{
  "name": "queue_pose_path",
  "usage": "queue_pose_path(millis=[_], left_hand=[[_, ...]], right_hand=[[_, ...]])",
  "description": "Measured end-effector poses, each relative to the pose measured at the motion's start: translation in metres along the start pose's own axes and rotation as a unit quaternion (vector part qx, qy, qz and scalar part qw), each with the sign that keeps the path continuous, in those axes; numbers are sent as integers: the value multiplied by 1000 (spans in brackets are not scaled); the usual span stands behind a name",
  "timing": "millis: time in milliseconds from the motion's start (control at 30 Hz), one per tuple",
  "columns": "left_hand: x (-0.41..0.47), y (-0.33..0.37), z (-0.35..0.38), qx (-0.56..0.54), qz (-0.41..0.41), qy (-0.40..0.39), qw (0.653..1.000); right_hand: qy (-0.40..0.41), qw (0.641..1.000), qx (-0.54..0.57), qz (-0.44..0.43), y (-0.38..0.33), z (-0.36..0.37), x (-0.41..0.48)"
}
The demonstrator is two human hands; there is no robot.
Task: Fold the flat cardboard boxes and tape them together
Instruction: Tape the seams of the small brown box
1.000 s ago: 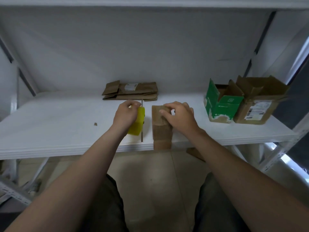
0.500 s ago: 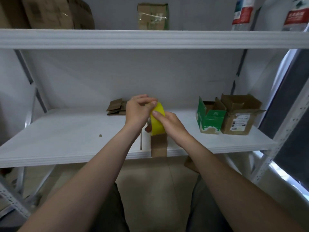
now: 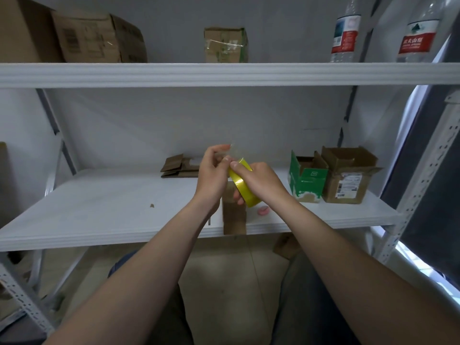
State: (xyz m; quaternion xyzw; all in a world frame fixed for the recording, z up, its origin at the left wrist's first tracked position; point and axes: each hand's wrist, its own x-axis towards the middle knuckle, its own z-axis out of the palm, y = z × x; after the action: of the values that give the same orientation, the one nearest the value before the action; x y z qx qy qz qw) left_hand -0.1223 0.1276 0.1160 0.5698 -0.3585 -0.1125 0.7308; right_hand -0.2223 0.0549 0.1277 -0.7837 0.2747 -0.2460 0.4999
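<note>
We see the right hand (image 3: 263, 181) curled round a yellow tape roll (image 3: 243, 183), thumb on its top rim and fingers underneath. The left hand (image 3: 211, 175) sits just beside it on the left, fingers bent, pinching the tape end (image 3: 230, 150), which is raised above the roll. Both hands hover over a small cardboard box (image 3: 234, 217) that stands at the near edge of the lower shelf (image 3: 99, 210). A small pink thing (image 3: 263, 211) lies just right of that box. The flat boxes (image 3: 178, 166) lie at the far side. To the right stand an open green box (image 3: 308, 181) and an open brown box (image 3: 348, 181), touching. The upper shelf (image 3: 224, 73) carries more cartons (image 3: 99, 38) and two bottles (image 3: 344, 33).
</note>
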Motion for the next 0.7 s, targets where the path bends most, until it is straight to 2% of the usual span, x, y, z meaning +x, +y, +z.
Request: queue_pose_path(millis=[100, 233, 367, 433, 533, 700], left_hand=[[-1, 1, 7, 30, -13, -22, 999], [-5, 0, 11, 26, -37, -13, 999], [0, 2, 5, -51, -124, 5, 991], [2, 0, -2, -10, -153, -20, 988], [3, -2, -10, 94, -133, -47, 986], [8, -3, -24, 126, -128, -43, 983]], right_hand=[[-9, 1000, 4, 12, 0, -4, -4], [-8, 999, -19, 25, 2, -7, -7], [-23, 997, -69, 35, 6, -8, -9], [-28, 995, -84, 37, 7, -9, -10], [-35, 993, -109, 24, 10, -10, -11], [-35, 989, -142, 13, 17, -12, -13]])
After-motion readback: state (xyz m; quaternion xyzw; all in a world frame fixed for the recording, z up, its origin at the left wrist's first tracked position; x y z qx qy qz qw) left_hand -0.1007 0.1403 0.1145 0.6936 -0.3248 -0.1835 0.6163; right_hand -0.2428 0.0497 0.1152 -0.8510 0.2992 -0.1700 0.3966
